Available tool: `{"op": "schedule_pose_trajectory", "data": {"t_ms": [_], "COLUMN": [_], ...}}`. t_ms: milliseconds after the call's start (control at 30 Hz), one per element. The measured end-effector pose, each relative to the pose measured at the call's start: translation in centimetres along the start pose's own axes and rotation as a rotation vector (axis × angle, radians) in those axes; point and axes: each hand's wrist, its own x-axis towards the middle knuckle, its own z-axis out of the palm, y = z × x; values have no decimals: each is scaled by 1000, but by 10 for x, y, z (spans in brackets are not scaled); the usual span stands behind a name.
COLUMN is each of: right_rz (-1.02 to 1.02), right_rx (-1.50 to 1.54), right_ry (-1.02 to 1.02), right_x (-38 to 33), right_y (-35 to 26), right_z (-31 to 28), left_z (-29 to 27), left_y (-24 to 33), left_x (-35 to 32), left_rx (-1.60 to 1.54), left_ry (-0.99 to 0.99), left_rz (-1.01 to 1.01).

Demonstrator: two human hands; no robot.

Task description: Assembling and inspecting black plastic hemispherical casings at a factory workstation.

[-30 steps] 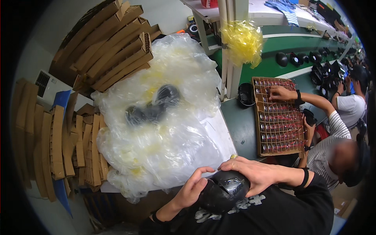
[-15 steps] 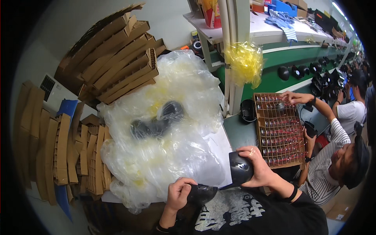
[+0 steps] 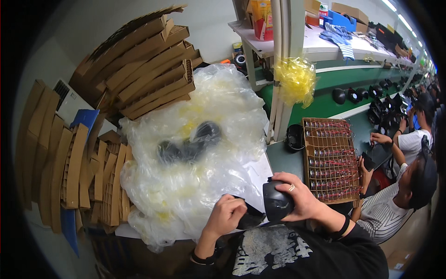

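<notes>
My left hand (image 3: 225,215) grips a glossy black rounded shell (image 3: 251,218) by its upper left edge, fingers closed on it. My right hand (image 3: 301,199) is wrapped round the outer side of a second black shell (image 3: 277,202), domed and upright. The two shells are side by side just in front of my body, their near edges almost meeting; I cannot tell if they touch. Beyond my hands a heap of clear plastic bags (image 3: 181,195) covers the white table. Several dark rounded pieces (image 3: 209,132) show through the plastic.
Cardboard divider trays (image 3: 153,79) are stacked at the left and back left. On the right, a partitioned box (image 3: 331,162) holds small wired parts beside a black shell (image 3: 294,138). A co-worker (image 3: 395,190) sits there. A post with yellow plastic (image 3: 297,81) stands behind.
My left hand has moved up and right with its shell, and my right hand slightly left, bringing the shells together. The co-worker's far hand has drawn back from the partitioned box.
</notes>
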Motion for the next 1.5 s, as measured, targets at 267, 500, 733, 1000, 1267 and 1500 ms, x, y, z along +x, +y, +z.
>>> {"op": "schedule_pose_trajectory", "data": {"t_ms": [267, 500, 733, 1000, 1267, 1500], "right_rz": [-190, -203, -194, -83, 905, 771], "right_rx": [-499, -610, -690, -850, 856, 1799], "right_ry": [-301, -313, -336, -225, 550, 705], "right_x": [14, 14, 15, 12, -6, -26], "right_y": [-12, -10, -4, 13, 136, 171], "right_z": [-6, -5, -2, 8, -23, -54], "left_z": [6, 8, 11, 13, 33, 51], "left_y": [1, -6, -9, -1, -4, -37], "left_x": [11, 14, 21, 40, 52, 52], "left_rx": [46, 99, 335, 623, 226, -384], "left_ry": [-165, -125, -82, -55, -116, 219], "left_rz": [-26, 61, 265, 437, 375, -320]}}
